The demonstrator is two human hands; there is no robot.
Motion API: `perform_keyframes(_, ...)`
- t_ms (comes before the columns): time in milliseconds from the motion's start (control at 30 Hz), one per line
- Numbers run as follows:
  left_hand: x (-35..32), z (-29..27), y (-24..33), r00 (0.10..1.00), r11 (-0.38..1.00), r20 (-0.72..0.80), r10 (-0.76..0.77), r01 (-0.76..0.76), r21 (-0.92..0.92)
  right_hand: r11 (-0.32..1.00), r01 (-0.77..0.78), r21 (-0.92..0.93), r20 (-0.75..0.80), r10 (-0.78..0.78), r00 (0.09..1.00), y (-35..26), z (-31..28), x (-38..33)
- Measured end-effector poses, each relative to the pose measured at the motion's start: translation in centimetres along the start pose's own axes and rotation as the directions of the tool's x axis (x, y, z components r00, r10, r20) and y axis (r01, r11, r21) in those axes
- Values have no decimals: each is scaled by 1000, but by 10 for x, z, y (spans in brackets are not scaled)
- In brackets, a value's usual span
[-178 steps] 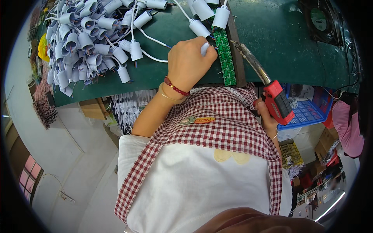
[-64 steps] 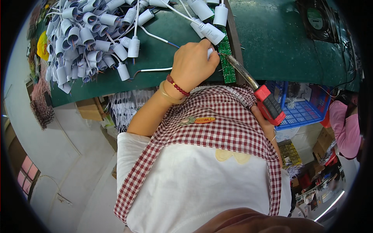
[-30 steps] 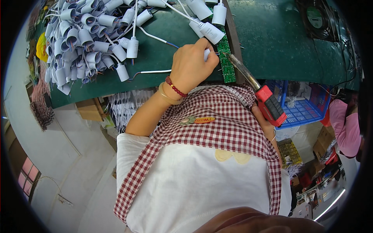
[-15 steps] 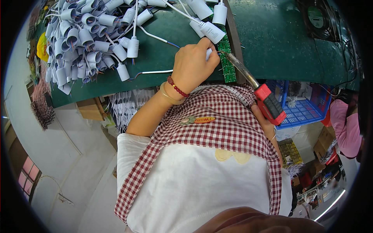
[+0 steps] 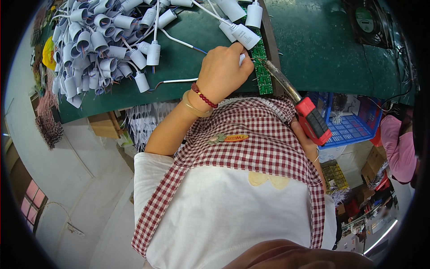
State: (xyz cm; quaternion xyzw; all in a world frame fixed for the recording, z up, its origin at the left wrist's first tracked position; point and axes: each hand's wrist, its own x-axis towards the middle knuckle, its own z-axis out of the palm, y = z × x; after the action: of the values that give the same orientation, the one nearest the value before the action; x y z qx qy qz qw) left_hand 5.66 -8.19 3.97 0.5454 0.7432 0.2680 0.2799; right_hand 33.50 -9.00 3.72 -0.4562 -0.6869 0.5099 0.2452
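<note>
At the table's near edge my left hand [image 5: 224,69] is closed, its fingertips beside a strip of green circuit boards [image 5: 263,82]. A small white cylindrical piece [image 5: 242,58] shows between thumb and fingers; the fingers hide most of it. A white cable [image 5: 181,81] with bared coloured wires runs out to the left of this hand. My right hand [image 5: 305,140], partly covered by the handle, is closed around a soldering iron [image 5: 312,120] with a red and black grip. The iron's tip is at the boards, close to my left fingertips. White lamp sockets [image 5: 245,36] on cables lie over the strip's far part.
A large heap of white lamp sockets [image 5: 96,49] fills the left of the green table [image 5: 309,54]. A dark bar [image 5: 270,45] runs along the board strip. At the far right stands a black fan [image 5: 368,22]. Below the table edge is a blue basket [image 5: 351,130]; a person's pink sleeve [image 5: 398,148] is beyond.
The soldering iron and my right hand have shifted slightly to the right, so the tip sits a little farther from my left fingers. My left hand has barely moved.
</note>
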Motion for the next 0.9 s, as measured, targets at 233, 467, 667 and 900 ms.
perform_keyframes(233,-1,1,-1,1000,1000,-14,15,-15,0,1000,16,-19,0,-16,1000,0,1,0)
perform_keyframes(467,0,1,-1,1000,1000,-11,14,-14,-4,999,33,-32,7,-33,999,1,0,-1)
perform_keyframes(667,0,0,-1,1000,1000,-11,3,-3,-11,1000,10,-13,7,-10,1000,2,-1,-1)
perform_keyframes(900,0,1,-2,1000,1000,-19,12,-13,-8,998,-27,54,-11,28,1000,3,0,-2)
